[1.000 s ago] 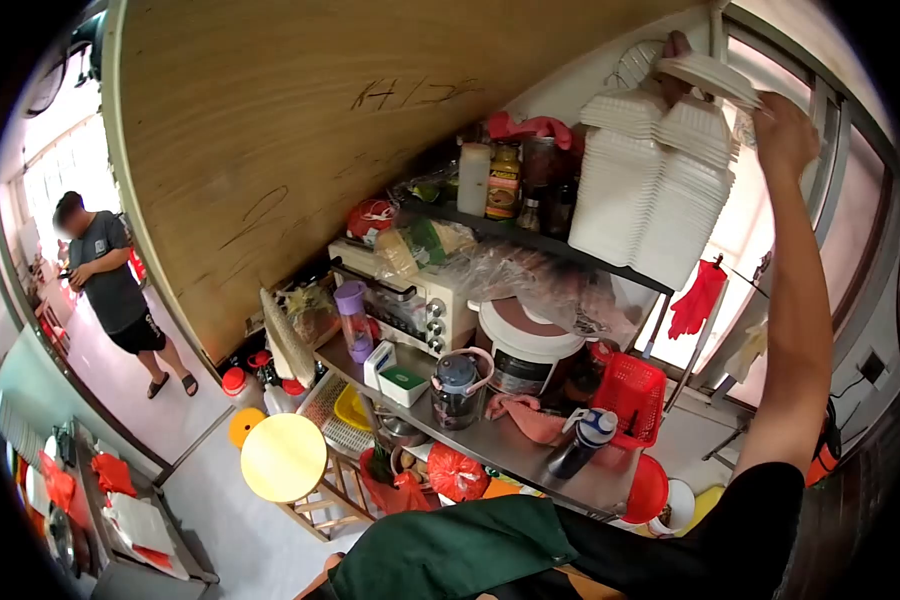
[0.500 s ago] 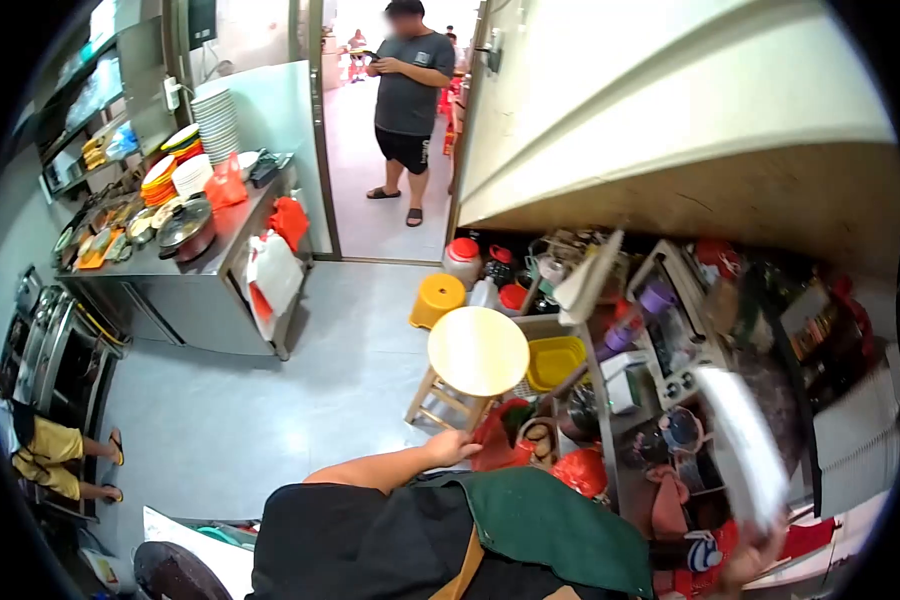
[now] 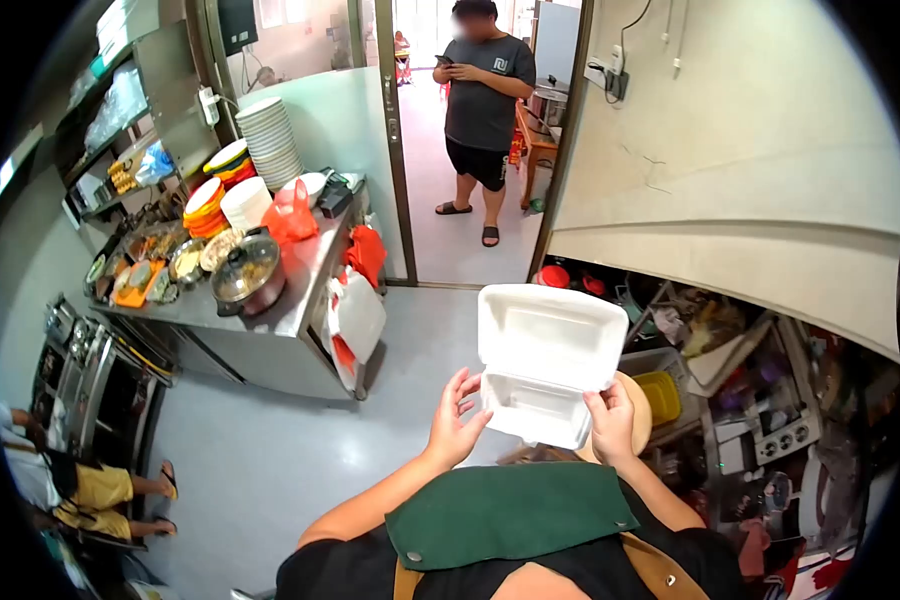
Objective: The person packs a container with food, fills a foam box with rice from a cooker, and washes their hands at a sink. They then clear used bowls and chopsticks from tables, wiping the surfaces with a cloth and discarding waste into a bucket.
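Observation:
A white foam takeaway box (image 3: 535, 408) is held up in front of me with its lid swung back, its inside facing me and bare. My right hand (image 3: 612, 420) grips its right side, the thumb over the rim near the hinge. At the left side is my left hand (image 3: 457, 420), fingers spread and the fingertips right at the box's edge. A round wooden stool (image 3: 637, 412) shows partly behind the box and my right hand.
Left, a steel counter (image 3: 305, 300) carries a lidded pot (image 3: 248, 272), stacked plates (image 3: 268, 140) and food trays. One person (image 3: 488, 90) stands in the doorway; another (image 3: 100, 490) is at far left. Cluttered shelving with a yellow basket (image 3: 658, 397) fills the right.
The foam box, a blurred white shape at my right before, is now in front of me with its lid open. My left hand has left the stool's side and come up to the box. My view has turned right.

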A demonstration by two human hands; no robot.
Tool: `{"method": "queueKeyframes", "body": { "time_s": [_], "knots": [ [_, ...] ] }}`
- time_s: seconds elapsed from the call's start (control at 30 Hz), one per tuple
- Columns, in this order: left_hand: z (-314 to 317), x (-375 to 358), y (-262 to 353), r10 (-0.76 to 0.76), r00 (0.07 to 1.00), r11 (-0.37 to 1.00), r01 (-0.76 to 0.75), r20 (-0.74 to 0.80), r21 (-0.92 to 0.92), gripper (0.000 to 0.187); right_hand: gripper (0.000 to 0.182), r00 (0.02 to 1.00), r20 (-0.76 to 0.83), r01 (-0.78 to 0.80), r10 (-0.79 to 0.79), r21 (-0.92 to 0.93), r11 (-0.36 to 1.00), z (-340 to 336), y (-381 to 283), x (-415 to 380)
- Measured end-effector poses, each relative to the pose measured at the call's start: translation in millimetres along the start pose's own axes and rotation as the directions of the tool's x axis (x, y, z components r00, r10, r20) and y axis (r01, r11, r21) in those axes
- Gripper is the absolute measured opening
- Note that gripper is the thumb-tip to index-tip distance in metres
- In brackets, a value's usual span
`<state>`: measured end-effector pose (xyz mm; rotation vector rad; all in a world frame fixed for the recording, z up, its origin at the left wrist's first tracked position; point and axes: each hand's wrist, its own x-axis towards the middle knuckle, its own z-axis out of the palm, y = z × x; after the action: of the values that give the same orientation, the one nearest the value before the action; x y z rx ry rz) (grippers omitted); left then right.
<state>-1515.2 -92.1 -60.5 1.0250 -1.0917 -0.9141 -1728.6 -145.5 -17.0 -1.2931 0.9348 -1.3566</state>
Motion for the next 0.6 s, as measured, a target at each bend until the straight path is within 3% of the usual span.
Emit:
{"method": "queueKeyframes", "body": {
  "time_s": [0.17, 0.3, 0.37, 0.43, 0.5, 0.53, 0.57, 0.6],
  "knots": [
    [-51.8, 70.4, -22.6, -0.153, 0.985, 0.979, 0.163, 0.083, -0.125, 0.056, 0.014, 0.999, -0.010, -0.037, 0.038, 0.059, 0.998, 57.8, 46.9, 67.5],
    [-51.0, 143.0, -46.9, -0.203, 0.966, 0.938, 0.239, 0.161, -0.252, 0.046, 0.012, 0.998, -0.066, -0.016, 0.012, -0.063, 0.998, 66.1, 72.8, 142.6],
    [-49.5, 187.9, -61.9, -0.197, 0.934, 0.903, 0.291, 0.298, -0.317, 0.046, 0.014, 0.996, -0.075, -0.053, 0.049, -0.063, 0.997, 61.0, 97.9, 187.3],
    [-55.6, 240.5, -81.1, -0.231, 0.889, 0.904, 0.346, 0.395, -0.251, 0.046, 0.021, 0.994, -0.021, -0.105, 0.103, -0.128, 0.986, 58.8, 130.9, 230.4],
    [-62.1, 297.6, -102.7, -0.375, 0.799, 0.913, 0.406, 0.470, 0.038, 0.045, 0.031, 0.998, -0.049, 0.020, -0.030, -0.189, 0.982, 77.4, 151.6, 282.2],
    [-58.2, 326.9, -110.0, -0.254, 0.940, 0.967, 0.250, 0.228, 0.045, 0.037, 0.038, 0.993, -0.021, 0.107, -0.117, -0.272, 0.956, 79.8, 173.1, 312.7],
    [-62.0, 362.8, -110.3, -0.254, 0.941, 0.967, 0.248, 0.224, 0.053, 0.037, 0.038, 0.993, -0.020, 0.108, -0.117, -0.263, 0.959, 85.2, 172.4, 343.8],
    [-70.6, 395.8, -108.2, -0.424, 0.905, 0.906, 0.423, 0.040, 0.023, 0.034, 0.041, 0.997, 0.083, 0.018, 0.006, -0.291, 0.957, 91.8, 167.3, 369.0]
  ]
}}
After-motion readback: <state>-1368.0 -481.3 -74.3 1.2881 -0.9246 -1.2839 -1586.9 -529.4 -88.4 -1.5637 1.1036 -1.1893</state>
